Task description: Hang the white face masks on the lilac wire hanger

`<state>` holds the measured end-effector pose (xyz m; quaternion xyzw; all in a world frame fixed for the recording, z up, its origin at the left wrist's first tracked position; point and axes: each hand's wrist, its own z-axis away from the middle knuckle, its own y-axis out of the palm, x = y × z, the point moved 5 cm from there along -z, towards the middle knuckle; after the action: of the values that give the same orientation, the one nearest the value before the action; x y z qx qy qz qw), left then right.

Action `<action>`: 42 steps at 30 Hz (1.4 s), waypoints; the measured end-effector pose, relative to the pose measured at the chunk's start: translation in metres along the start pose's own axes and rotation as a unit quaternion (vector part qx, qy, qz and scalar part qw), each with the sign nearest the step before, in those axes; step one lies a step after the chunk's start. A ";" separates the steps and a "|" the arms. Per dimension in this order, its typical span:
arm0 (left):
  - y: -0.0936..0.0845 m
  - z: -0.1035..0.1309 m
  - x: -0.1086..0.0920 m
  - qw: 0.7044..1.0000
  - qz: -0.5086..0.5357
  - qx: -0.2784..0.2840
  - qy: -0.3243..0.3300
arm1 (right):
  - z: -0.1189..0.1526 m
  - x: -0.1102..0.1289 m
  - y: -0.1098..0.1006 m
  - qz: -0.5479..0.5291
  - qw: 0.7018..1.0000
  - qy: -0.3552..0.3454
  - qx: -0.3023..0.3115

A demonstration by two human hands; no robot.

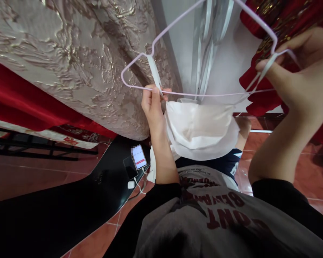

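A pale pink clothes hanger (204, 95) spans the upper middle of the head view, its top cut off by the frame edge. Below its lower bar hangs a white garment (201, 125) with thin straps. One strap (154, 71) loops over the hanger's left notch. Near that strap's lower end, my left hand (154, 104) is closed, pinching the strap against the bar. My right hand (307, 68) is closed at the hanger's right end, thumb and fingers on the other strap (267, 68), which sits by the right notch.
Champagne-coloured embossed fabric (97, 64) hangs at left, and red gold-trimmed cloth (255, 82) at right. Two phones, one a lit phone (139, 157), lie with cables and a small white case (131, 184) on a black bench (78, 204) at lower left. Red tiles (312, 172) cover the floor.
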<state>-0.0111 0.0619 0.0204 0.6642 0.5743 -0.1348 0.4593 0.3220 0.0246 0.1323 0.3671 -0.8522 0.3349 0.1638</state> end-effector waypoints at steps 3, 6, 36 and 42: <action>-0.001 0.001 -0.003 1.000 0.001 -0.010 0.001 | -0.004 0.016 0.010 0.055 0.995 -0.082 0.010; -0.002 0.003 -0.006 0.998 -0.052 -0.026 -0.026 | 0.014 0.034 0.017 0.013 0.972 -0.191 -0.134; -0.044 -0.034 -0.068 0.993 -0.079 -0.089 0.013 | 0.081 0.017 0.123 -0.024 0.992 -0.070 0.105; -0.016 -0.003 -0.029 0.990 -0.089 -0.037 -0.106 | 0.086 0.033 0.134 -0.023 0.991 -0.076 0.108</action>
<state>-0.0351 0.0440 0.0349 0.5749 0.5840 -0.2237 0.5276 0.1985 0.0158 0.0270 0.4269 -0.8121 0.3924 0.0656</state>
